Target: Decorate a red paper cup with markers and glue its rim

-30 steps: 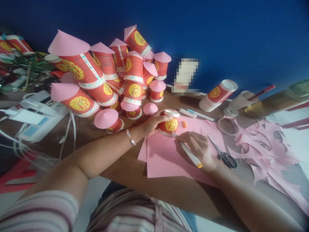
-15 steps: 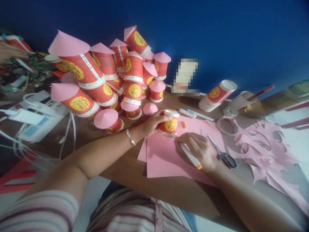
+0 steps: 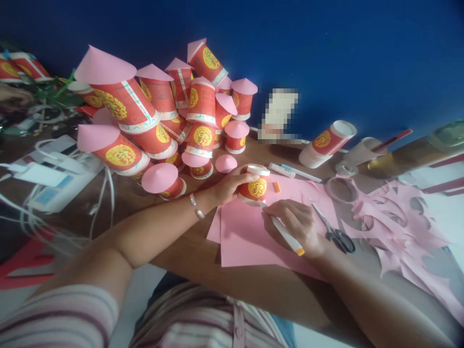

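Observation:
My left hand [image 3: 232, 186] is wrapped round the left side of a red paper cup [image 3: 256, 187] with a yellow round emblem and white rims. The cup stands upright over pink paper sheets [image 3: 246, 241]. In my right hand [image 3: 292, 220] is a white marker pen [image 3: 287, 237] with an orange end, its tip against the cup's lower white band. An orange pen cap [image 3: 277, 187] lies on the paper just right of the cup. Beside my right hand rest black-handled scissors [image 3: 340, 238], partly on the paper.
Red cups with pink cone tops [image 3: 201, 104] are piled at the back left. A power strip [image 3: 54, 176] with white cables lies left. Further right are a tape roll [image 3: 341, 189], pink paper scraps [image 3: 395, 217], stacked cups [image 3: 328, 142] and more pens [image 3: 282, 170]. Another person's hand [image 3: 16, 94] shows far left.
My hands, the cup and the marker stay almost in place. At the far left the other person's hand has moved lower, uncovering more of the red cups there.

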A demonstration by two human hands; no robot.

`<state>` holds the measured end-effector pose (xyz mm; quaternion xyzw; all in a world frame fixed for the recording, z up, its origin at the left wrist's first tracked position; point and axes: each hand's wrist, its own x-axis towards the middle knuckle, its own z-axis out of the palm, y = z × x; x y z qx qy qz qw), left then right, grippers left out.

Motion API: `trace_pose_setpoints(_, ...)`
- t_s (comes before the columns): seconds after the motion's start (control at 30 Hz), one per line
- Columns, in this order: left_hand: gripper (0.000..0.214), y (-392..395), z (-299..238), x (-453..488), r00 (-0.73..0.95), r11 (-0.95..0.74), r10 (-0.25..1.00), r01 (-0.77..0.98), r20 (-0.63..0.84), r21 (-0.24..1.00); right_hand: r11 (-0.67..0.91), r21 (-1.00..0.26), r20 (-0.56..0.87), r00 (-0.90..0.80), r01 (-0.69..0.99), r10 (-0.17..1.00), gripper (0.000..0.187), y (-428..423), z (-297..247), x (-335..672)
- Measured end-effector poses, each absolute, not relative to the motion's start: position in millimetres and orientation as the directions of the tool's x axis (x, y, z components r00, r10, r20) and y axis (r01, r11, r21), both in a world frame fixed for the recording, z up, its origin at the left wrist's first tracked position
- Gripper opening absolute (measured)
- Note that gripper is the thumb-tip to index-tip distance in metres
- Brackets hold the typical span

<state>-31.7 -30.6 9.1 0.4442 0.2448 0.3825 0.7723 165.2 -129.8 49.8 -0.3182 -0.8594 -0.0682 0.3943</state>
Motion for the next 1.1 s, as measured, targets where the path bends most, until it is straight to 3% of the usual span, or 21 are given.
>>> trace_pose_setpoints(1.1, 0.05, -29.0, 9.1, -31.4, 0.628, 0.339, 0.778, -0.381, -0.028, 0.86, 0.791, -0.128, 0.724, -0.488, 0.599, 0.487, 0.014, -125.9, 48.3, 167.4)
